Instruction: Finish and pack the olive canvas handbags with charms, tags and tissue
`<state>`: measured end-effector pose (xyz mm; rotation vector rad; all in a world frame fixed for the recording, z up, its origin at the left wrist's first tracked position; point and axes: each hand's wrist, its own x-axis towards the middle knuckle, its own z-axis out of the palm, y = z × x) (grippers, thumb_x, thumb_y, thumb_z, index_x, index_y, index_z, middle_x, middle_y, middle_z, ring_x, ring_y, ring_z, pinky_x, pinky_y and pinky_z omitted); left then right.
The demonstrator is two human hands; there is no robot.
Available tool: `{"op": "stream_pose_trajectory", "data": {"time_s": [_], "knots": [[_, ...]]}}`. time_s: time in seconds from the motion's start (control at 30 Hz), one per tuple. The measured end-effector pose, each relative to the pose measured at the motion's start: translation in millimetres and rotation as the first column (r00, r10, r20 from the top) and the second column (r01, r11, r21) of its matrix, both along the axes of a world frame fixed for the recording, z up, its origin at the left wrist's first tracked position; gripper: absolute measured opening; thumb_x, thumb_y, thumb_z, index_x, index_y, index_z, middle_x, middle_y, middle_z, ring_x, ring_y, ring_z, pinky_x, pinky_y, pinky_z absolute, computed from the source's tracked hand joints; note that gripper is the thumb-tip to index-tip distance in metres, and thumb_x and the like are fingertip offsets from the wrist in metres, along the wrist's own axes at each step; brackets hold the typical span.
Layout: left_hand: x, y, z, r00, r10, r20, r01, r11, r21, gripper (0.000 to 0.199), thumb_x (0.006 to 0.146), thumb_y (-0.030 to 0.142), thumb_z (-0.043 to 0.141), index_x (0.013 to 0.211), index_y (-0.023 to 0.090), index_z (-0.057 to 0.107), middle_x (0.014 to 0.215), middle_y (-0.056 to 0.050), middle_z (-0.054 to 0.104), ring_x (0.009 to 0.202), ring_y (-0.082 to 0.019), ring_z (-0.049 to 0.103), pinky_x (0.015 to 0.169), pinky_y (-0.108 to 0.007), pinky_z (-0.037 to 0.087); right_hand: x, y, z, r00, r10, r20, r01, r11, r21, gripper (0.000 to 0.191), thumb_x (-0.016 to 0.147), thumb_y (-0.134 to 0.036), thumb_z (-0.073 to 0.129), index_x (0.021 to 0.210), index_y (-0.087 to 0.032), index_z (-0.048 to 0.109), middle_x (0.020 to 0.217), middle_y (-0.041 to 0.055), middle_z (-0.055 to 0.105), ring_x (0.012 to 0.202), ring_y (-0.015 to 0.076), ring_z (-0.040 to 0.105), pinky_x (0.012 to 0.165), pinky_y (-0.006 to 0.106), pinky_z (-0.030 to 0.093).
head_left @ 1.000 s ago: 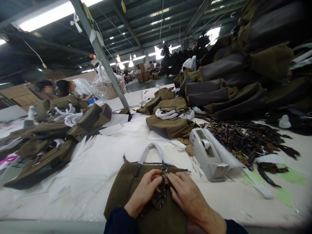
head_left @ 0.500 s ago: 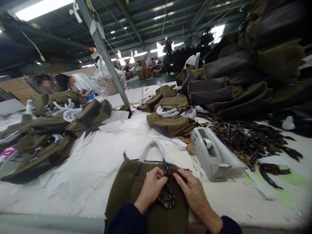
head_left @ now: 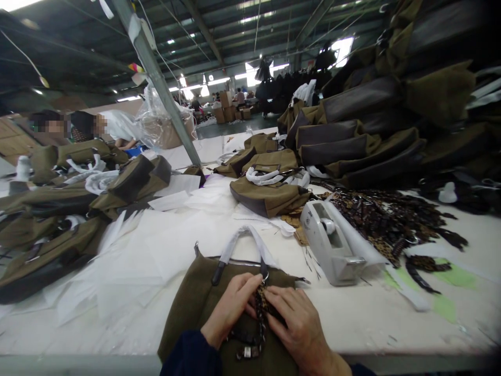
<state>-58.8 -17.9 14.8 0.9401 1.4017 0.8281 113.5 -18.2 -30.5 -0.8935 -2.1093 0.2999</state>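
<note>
An olive-green handbag point(head_left: 188, 303) lies on the table in front of me, its handle point(head_left: 246, 235) wrapped in white paper and standing up beyond the open-looking metal zip. A dark brown braided bag charm point(head_left: 261, 326) with leopard-print parts hangs over the bag's front, close to the handle's right end. My left hand point(head_left: 233, 308) pinches the charm's top near a metal ring point(head_left: 265, 275). From the other side, my right hand point(head_left: 299, 321) has its fingers bent around the leopard-print part. The charm's lower end rests on the bag; some of it is hidden by my fingers.
A grey tape dispenser point(head_left: 332, 245) stands right of the bag, before a heap of similar charms point(head_left: 383, 219). White paper sheets point(head_left: 136, 250) spread to the left. Olive bags pile up at left point(head_left: 58, 250) and right point(head_left: 348, 141). Co-workers point(head_left: 121, 128) are at the far left.
My hands have turned the charm; its leopard-print part now hangs downward below the ring. The right hand has moved lower and flatter against it. The view has shifted slightly.
</note>
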Motion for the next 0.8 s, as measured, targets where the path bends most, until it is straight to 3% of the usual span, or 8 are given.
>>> {"op": "stream_pose_trajectory", "data": {"time_s": [0.07, 0.2, 0.27, 0.33, 0.47, 0.6, 0.7, 0.8], "knots": [[-0.5, 1.2, -2.3, 0.999, -0.053, -0.011, 0.053, 0.998, 0.019, 0.039, 0.079, 0.054, 0.065, 0.081, 0.016, 0.054, 0.064, 0.004, 0.050, 0.056, -0.011, 0.049, 0.048, -0.020, 0.042, -1.1, -2.2, 0.2, 1.000, -0.005, 0.020, 0.005, 1.000, 0.000, 0.025, 0.087, -0.019, 0.059, 0.112, -0.021, 0.065, 0.107, 0.0066, 0.072, 0.087, 0.0239, 0.064, 0.075, 0.038, 0.044], [-1.7, 3.6, -9.0, 0.996, -0.071, 0.050, 0.068, 0.996, 0.055, 0.040, 0.075, 0.049, 0.073, 0.083, 0.015, 0.054, 0.060, 0.007, 0.048, 0.053, -0.007, 0.042, 0.049, -0.019, 0.031, 6.1, -5.6, 10.1, 0.995, 0.074, 0.074, -0.069, 0.995, -0.070, 0.034, 0.084, -0.022, 0.064, 0.118, -0.023, 0.063, 0.118, 0.0067, 0.069, 0.097, 0.0256, 0.064, 0.085, 0.041, 0.048], [-2.6, 3.5, -10.9, 0.992, -0.073, 0.104, 0.066, 0.995, 0.069, 0.040, 0.075, 0.048, 0.075, 0.084, 0.014, 0.054, 0.062, 0.006, 0.051, 0.055, -0.007, 0.044, 0.052, -0.019, 0.032, 19.8, -4.5, 18.8, 0.986, 0.148, 0.070, -0.141, 0.985, -0.103, 0.036, 0.086, -0.022, 0.062, 0.122, -0.023, 0.061, 0.124, 0.0073, 0.066, 0.106, 0.0238, 0.062, 0.091, 0.038, 0.049], [-4.1, 2.4, -11.5, 0.987, -0.079, 0.143, 0.069, 0.995, 0.067, 0.041, 0.074, 0.048, 0.076, 0.084, 0.014, 0.056, 0.067, 0.003, 0.057, 0.060, -0.009, 0.049, 0.057, -0.020, 0.036, 43.2, -0.7, 26.9, 0.989, 0.142, 0.035, -0.138, 0.984, -0.109, 0.033, 0.090, -0.020, 0.058, 0.123, -0.023, 0.061, 0.125, 0.0073, 0.065, 0.112, 0.0210, 0.060, 0.094, 0.034, 0.050], [-8.4, 0.4, -11.9, 0.982, -0.092, 0.162, 0.085, 0.995, 0.049, 0.036, 0.076, 0.046, 0.075, 0.087, 0.014, 0.061, 0.076, -0.001, 0.064, 0.069, -0.012, 0.056, 0.064, -0.021, 0.041, 117.9, 9.3, 31.8, 0.981, -0.192, -0.026, 0.185, 0.969, -0.164, 0.018, 0.094, -0.025, 0.054, 0.108, -0.023, 0.065, 0.103, 0.0060, 0.071, 0.092, 0.0188, 0.065, 0.073, 0.027, 0.055], [-10.0, 0.3, -11.5, 0.986, -0.088, 0.143, 0.084, 0.996, 0.032, 0.037, 0.076, 0.048, 0.075, 0.087, 0.014, 0.064, 0.076, -0.001, 0.064, 0.070, -0.013, 0.058, 0.063, -0.019, 0.045, 197.7, 12.8, 16.2, 0.824, -0.558, 0.096, 0.560, 0.780, -0.280, 0.019, 0.091, -0.038, 0.055, 0.089, -0.022, 0.065, 0.087, 0.0039, 0.068, 0.070, 0.0183, 0.062, 0.061, 0.030, 0.051], [-8.5, -1.2, -10.3, 0.992, -0.081, 0.097, 0.084, 0.996, -0.029, 0.043, 0.073, 0.055, 0.074, 0.088, 0.016, 0.064, 0.069, 0.002, 0.058, 0.056, -0.011, 0.051, 0.047, -0.019, 0.044, 228.9, 18.0, -0.2, 0.786, -0.580, 0.213, 0.618, 0.728, -0.296, 0.019, 0.089, -0.038, 0.054, 0.087, -0.023, 0.064, 0.083, 0.0031, 0.066, 0.074, 0.0193, 0.061, 0.068, 0.032, 0.050], [-7.1, -3.5, -8.7, 0.994, -0.076, 0.082, 0.078, 0.997, -0.029, 0.045, 0.074, 0.057, 0.073, 0.089, 0.016, 0.063, 0.066, 0.004, 0.053, 0.047, -0.008, 0.044, 0.038, -0.017, 0.041, 230.5, 30.5, -9.4, 0.758, -0.578, 0.302, 0.647, 0.724, -0.239, 0.019, 0.087, -0.038, 0.055, 0.088, -0.022, 0.064, 0.080, 0.0032, 0.064, 0.075, 0.0211, 0.061, 0.071, 0.034, 0.049]]}}
